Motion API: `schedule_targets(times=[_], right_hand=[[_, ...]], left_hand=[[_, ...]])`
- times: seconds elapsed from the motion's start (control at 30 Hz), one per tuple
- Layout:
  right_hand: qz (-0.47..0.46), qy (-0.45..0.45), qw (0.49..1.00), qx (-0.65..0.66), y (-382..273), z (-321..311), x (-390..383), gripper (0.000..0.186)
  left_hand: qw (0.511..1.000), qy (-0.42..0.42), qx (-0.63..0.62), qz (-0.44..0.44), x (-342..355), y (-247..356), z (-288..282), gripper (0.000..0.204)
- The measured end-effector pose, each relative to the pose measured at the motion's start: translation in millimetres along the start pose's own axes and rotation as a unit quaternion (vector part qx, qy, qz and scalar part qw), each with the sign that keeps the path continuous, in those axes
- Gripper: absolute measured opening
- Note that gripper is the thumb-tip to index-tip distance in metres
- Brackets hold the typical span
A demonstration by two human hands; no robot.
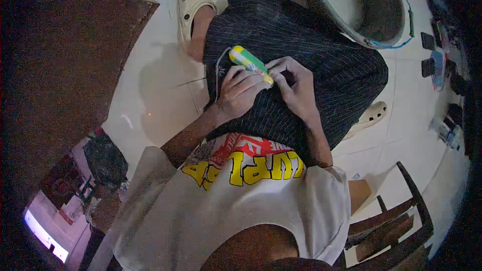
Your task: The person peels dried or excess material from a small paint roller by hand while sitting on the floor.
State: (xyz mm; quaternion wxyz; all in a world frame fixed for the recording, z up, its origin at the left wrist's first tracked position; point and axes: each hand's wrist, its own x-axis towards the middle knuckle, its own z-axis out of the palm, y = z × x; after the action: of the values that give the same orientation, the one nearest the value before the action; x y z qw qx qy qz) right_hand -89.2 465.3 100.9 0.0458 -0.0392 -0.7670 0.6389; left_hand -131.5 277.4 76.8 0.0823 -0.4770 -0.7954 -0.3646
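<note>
The left hand [240, 93] gripped a green, yellow and white tube [248, 61] over the lap, its fingers [247, 81] curled around the lower end, while the right hand [296, 85] pinched something too small to tell at the tube's tip. Both hands met above dark striped trousers [301, 35]. A hard squeeze could have pushed the contents onto the cloth, or the 2 hands' small piece could have dropped to the white tiled floor [160, 85].

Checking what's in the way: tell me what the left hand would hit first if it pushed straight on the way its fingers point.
The left hand points toward the right hand, close beside it over the dark cloth on the lap. It would likely meet the right hand's fingers first, though depth is hard to judge.
</note>
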Motion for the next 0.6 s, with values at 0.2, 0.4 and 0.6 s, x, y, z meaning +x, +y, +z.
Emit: schedule_targets(times=[0.2,0.4,0.6], right_hand=[[0.066,0.111,0.991,0.036,1,16,0,0.009],[0.039,0.055,0.998,0.020,7,4,6,0.008],[0.008,-0.007,0.998,0.055,9,-3,7,0.006]], left_hand=[[0.998,0.035,-0.021,-0.038,8,7,2,0.020],[0.998,0.047,-0.022,-0.042,5,7,5,0.019],[0.991,0.003,-0.026,-0.128,22,12,-12,0.021]])
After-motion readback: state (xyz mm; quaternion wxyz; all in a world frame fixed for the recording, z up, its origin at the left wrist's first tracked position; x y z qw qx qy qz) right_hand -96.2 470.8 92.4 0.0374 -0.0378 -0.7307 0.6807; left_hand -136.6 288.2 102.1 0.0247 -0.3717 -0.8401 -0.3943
